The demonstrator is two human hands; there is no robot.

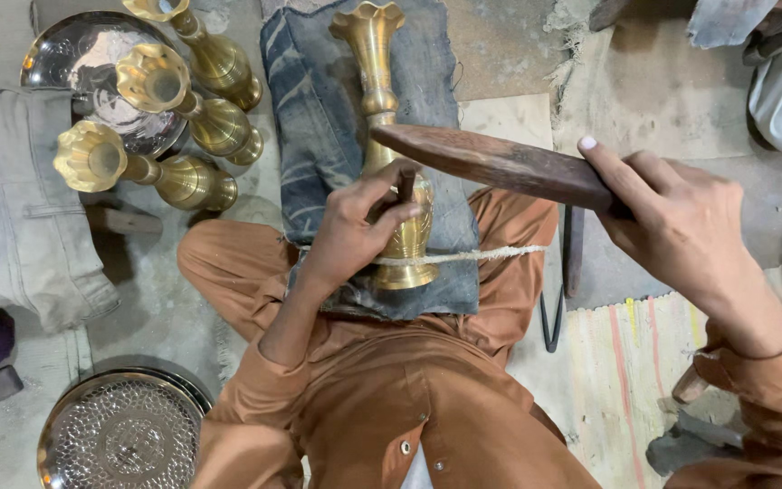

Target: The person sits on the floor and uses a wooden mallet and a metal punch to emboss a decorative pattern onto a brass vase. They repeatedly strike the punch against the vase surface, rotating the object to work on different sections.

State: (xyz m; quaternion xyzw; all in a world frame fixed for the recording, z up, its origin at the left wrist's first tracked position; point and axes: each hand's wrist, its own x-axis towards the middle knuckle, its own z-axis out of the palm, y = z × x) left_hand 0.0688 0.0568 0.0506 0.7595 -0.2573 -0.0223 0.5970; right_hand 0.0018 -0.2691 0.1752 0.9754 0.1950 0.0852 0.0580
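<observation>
I see my left hand (355, 226) closed around a small punch (405, 186) pressed on the brass vase (382, 109) at centre; my right hand (672, 217) grips the wooden mallet (491, 163), head at ten o'clock from it.

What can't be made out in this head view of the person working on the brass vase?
- Tip of the small tool: hidden by the left hand against the brass vase.
- Handle end of the wooden mallet: covered by the right hand.
- Patterned tray: cut off by the bottom edge.
- Top vase of the three lying at left: rim cut by the top edge.
</observation>
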